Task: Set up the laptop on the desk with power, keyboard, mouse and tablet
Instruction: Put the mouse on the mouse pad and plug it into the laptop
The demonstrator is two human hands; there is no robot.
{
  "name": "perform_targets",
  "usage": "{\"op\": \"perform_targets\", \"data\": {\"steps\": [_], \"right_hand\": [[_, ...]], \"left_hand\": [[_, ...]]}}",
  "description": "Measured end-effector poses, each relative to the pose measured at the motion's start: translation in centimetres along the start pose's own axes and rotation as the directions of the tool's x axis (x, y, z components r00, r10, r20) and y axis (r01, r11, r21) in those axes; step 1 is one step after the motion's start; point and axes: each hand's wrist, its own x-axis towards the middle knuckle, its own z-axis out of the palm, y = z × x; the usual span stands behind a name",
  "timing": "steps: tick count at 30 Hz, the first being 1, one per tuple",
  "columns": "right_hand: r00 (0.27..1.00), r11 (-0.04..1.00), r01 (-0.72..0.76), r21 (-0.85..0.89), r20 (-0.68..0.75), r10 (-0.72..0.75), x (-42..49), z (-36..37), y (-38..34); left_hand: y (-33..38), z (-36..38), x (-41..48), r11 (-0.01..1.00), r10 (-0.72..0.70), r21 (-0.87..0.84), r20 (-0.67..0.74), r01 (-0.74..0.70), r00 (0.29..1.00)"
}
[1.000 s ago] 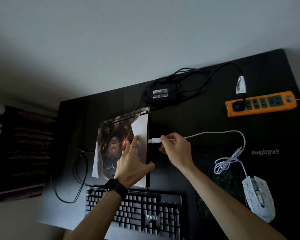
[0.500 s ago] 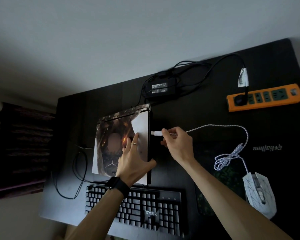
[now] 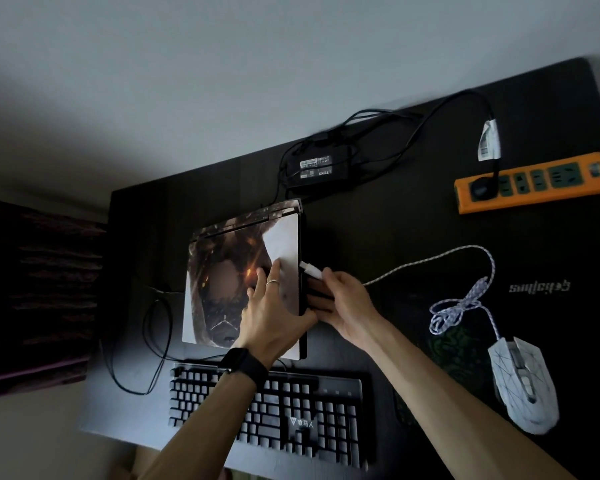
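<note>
The closed laptop (image 3: 222, 271), its lid covered with a dark picture, lies in the middle of the black desk (image 3: 395, 237). My left hand (image 3: 274, 306) rests flat on the lid, fingers spread, thumb at the right edge. My right hand (image 3: 343, 303) pinches the white USB plug (image 3: 310, 270) of the mouse's braided cable (image 3: 454, 306); the plug's tip is at the laptop's right edge. The white mouse (image 3: 522, 386) lies at the right. The black keyboard (image 3: 274, 410) sits in front of the laptop. The power brick (image 3: 317, 171) lies behind it.
An orange power strip (image 3: 534, 183) with one black plug in it lies at the back right. A dark mouse pad (image 3: 447, 348) is under the mouse cable. A thin black cable (image 3: 153, 341) loops off the laptop's left side. A dark striped cloth (image 3: 42, 299) hangs at far left.
My right hand has carried the white USB plug leftwards until its tip reaches the laptop's right edge. My left hand has stayed flat on the lid.
</note>
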Motion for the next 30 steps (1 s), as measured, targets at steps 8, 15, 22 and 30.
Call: {"op": "perform_targets", "data": {"steps": [8,15,22,30], "right_hand": [[0.995,0.99,0.051,-0.134,0.097,-0.039,-0.1,1.6,-1.1],[0.982,0.975,0.127,-0.185,0.16,-0.097,-1.9,3.6,-1.6],[0.974,0.954,0.214,-0.208,0.125,-0.191,-4.0,3.6,-1.7],[0.887,0.8,0.46,-0.385,0.159,-0.433,-4.7,6.5,-1.2]], "left_hand": [[-2.8,1.5,-4.4,0.98,0.201,0.003,0.043,-0.201,0.979],[-4.7,-0.2,-4.9,0.912,0.386,0.209,-0.147,-0.353,0.911],[-6.5,-3.3,-5.6,0.899,0.437,0.173,-0.379,-0.402,0.816],[-7.9,-5.2,-6.7,0.889,0.444,0.137,-0.49,-0.437,0.75]]}}
